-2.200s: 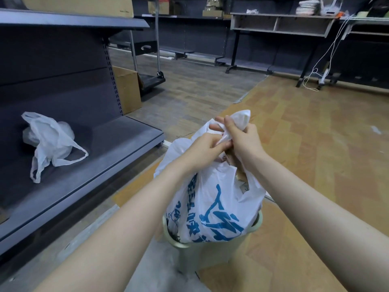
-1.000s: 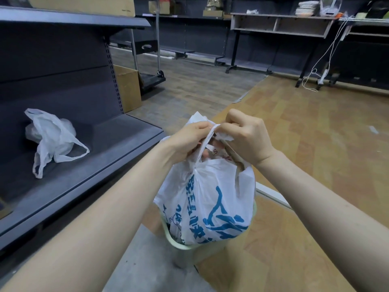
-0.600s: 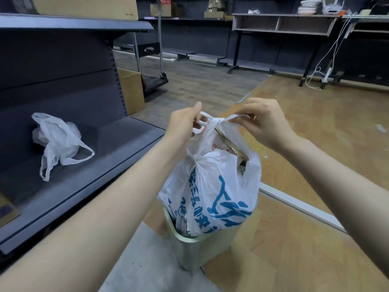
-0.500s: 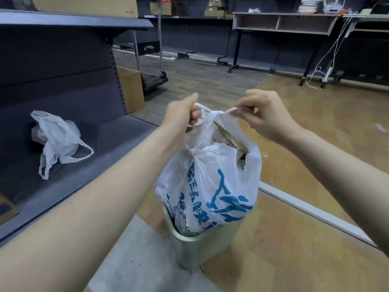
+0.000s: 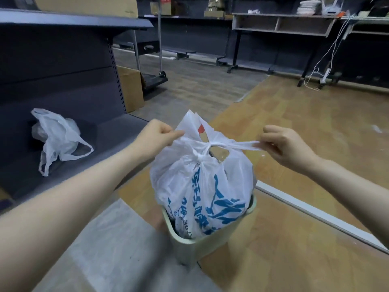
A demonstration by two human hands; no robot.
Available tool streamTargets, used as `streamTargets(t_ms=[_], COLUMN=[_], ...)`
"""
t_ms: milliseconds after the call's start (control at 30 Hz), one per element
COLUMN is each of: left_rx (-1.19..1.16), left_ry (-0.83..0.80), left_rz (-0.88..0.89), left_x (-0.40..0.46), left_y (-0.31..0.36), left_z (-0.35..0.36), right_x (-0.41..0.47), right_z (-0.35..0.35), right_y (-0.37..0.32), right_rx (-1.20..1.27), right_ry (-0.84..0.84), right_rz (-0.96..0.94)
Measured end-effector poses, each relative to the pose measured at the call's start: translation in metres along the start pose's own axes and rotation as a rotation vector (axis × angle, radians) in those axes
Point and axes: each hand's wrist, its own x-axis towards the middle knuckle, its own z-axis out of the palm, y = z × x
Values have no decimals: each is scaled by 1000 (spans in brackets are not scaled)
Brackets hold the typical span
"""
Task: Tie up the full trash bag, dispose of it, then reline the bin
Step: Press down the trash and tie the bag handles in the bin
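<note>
I note the full trash bag [image 5: 202, 186]: white plastic with blue print, bulging, its lower part seated in the pale green bin [image 5: 212, 241] on the floor. Its two handle strips are crossed into a knot at the top, stretched out sideways. A spare white bag [image 5: 56, 138] lies crumpled on the grey shelf [image 5: 101, 131], well left of the bin.

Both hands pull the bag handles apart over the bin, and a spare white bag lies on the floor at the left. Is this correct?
Not quite: the head view shows the spare white bag lying on the grey shelf, not the floor. The rest is right.
</note>
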Motion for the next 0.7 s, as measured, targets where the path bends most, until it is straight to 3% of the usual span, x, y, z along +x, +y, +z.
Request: streamTargets(t_ms=[100, 267, 367, 500, 700], left_rx=[-24, 206, 513, 688, 851], left_ry=[57, 82, -21, -116, -171], left_rz=[-37, 2, 10, 40, 90], left_x=[-13, -3, 3, 13, 17], left_y=[-19, 6, 16, 27, 40], left_z=[13, 15, 14, 11, 19], right_x=[-23, -13, 7, 35, 62], right_z=[22, 9, 3, 4, 16], right_y=[0, -5, -23, -56, -72], right_rx=[32, -77, -51, -54, -301], right_ry=[-18, -124, -277, -495, -509], right_rz=[103, 182, 234, 342, 372])
